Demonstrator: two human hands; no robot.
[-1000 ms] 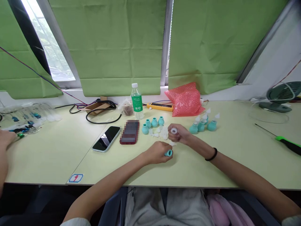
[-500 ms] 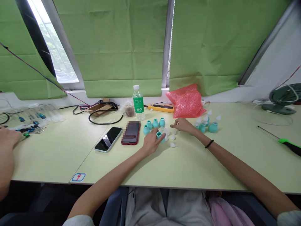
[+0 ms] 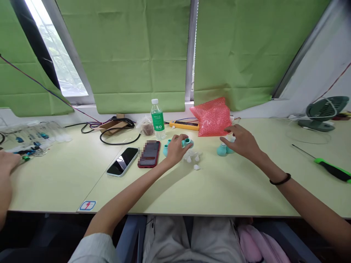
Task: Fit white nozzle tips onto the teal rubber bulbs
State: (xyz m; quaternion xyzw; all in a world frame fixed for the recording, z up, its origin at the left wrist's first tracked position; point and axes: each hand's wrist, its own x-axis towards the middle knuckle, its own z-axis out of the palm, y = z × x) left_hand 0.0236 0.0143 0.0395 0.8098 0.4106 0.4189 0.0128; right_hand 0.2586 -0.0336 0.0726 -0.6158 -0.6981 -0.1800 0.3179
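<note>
Head view: one left hand (image 3: 176,149), grip narrow, thumb and fingers closed about a teal bulb (image 3: 187,142), its round mouth facing up; location, mid-tabletop (image 3: 170,197), right of the phones. Further teal bulbs (image 3: 165,150), just left of the same fingers, partly hidden. Small white pieces (image 3: 196,157), loose, grouped at the near side of the left hand, one lying apart toward the near edge. One right hand (image 3: 242,143), grip wide, thumb and fingers spread, nothing seen held; black band (image 3: 280,179) at the wrist. Teal bulbs, second group (image 3: 221,149), under and beside the right thumb, partly covered; contact with the thumb cannot be told. Two phones, flat: one pale-edged (image 3: 122,162), one dark red (image 3: 149,155), screen partly pixelated. Clear bottle, green label (image 3: 158,121), upright, behind the dark red phone. Pink bubble-wrap pouch (image 3: 215,117), back of tabletop, beside a yellow-and-black tool (image 3: 184,125). Screwdriver, green and black (image 3: 330,168), flat at far right; dark green fan (image 3: 323,114), behind it. Another person's hand (image 3: 9,160), left edge, near clear bags (image 3: 35,130); its hold cannot be told.
</note>
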